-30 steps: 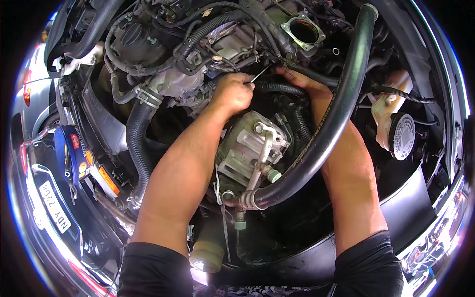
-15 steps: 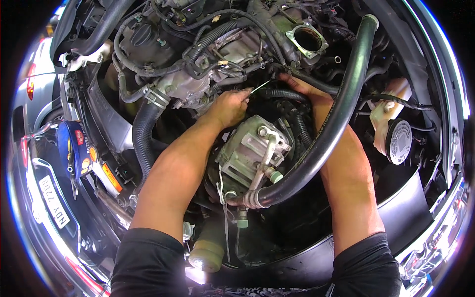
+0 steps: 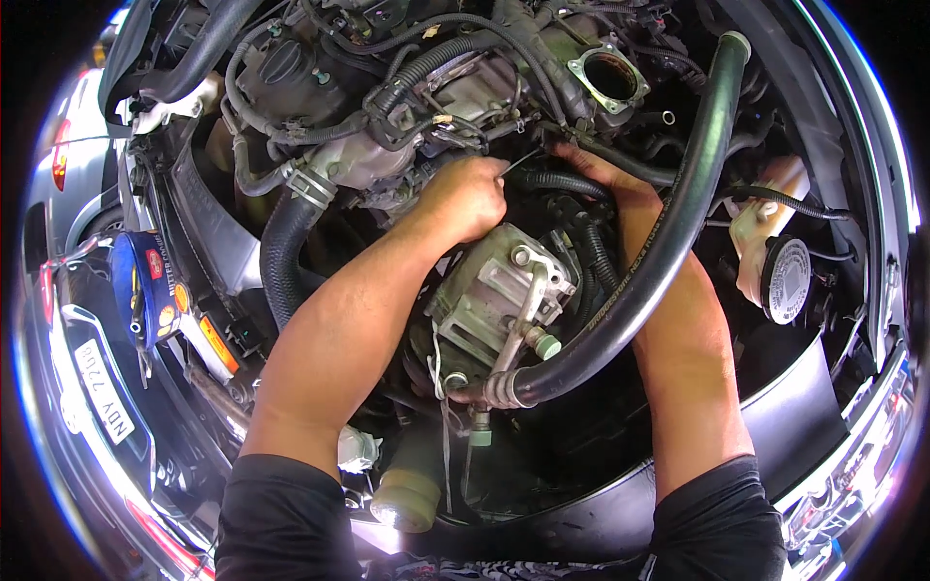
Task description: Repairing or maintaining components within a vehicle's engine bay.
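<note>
Deep in the engine bay, my left hand [image 3: 472,197] is closed round a thin metal rod [image 3: 523,161]. The rod points up and right, toward the fingers of my right hand. Its far end is lost among dark parts, and any handle is inside my fist. My right hand [image 3: 596,172] reaches in beside a black corrugated hose [image 3: 560,183]; its fingertips disappear in shadow under the engine pipes. Below my left hand hangs a grey metal compressor [image 3: 484,290] with a curved metal pipe [image 3: 528,308] and a green-capped fitting [image 3: 545,345].
A thick black hose [image 3: 678,232] arches over my right forearm. An open round metal flange [image 3: 608,79] sits at the far side. On the right is a white reservoir with a black cap [image 3: 786,279]. A blue pouch [image 3: 136,286] and a parked car [image 3: 82,368] are at left.
My left hand has shifted right and slightly away, carrying the metal rod, and its back is turned up more. My right hand has moved slightly right.
</note>
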Tool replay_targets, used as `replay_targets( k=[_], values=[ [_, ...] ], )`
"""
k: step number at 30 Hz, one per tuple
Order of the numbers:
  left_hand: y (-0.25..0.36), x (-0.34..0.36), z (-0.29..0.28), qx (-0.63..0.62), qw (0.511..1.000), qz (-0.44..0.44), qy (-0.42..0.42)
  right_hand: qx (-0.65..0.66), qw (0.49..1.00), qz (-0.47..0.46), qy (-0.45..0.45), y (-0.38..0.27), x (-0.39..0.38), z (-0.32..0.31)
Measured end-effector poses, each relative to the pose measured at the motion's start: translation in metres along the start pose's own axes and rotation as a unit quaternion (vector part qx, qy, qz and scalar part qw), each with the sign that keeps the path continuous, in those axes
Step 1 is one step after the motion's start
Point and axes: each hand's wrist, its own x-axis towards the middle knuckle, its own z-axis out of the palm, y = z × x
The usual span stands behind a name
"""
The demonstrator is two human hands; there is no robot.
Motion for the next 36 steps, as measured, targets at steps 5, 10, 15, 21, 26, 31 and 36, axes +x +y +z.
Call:
replay_targets(
  k=[5, 10, 15, 21, 26, 31, 36],
  values=[
    [0.019, 0.002, -0.012, 0.021, 1.000, 0.010, -0.004, -0.143, 0.978, -0.037, 0.146, 0.022, 0.012, -0.004],
    [0.048, -0.006, -0.022, 0.124, 0.989, 0.078, -0.015, -0.074, 0.986, 0.013, 0.148, 0.027, 0.011, -0.008],
    [0.072, -0.006, -0.025, 0.091, 0.995, 0.016, -0.037, -0.080, 0.979, 0.014, 0.190, 0.020, 0.007, -0.003],
    [0.051, -0.004, -0.032, 0.181, 0.974, 0.131, -0.028, -0.159, 0.966, 0.011, 0.202, 0.012, 0.003, 0.005],
    [0.084, -0.011, -0.030, 0.097, 0.995, 0.013, -0.026, -0.116, 0.975, -0.053, 0.182, 0.009, -0.002, 0.010],
    [0.113, -0.018, -0.042, 0.078, 0.992, 0.024, -0.096, -0.131, 0.973, -0.022, 0.188, 0.009, 0.004, 0.003],
    [0.099, -0.023, -0.038, 0.108, 0.992, 0.064, -0.015, -0.144, 0.974, -0.013, 0.172, 0.013, 0.004, -0.003]
  ],
)
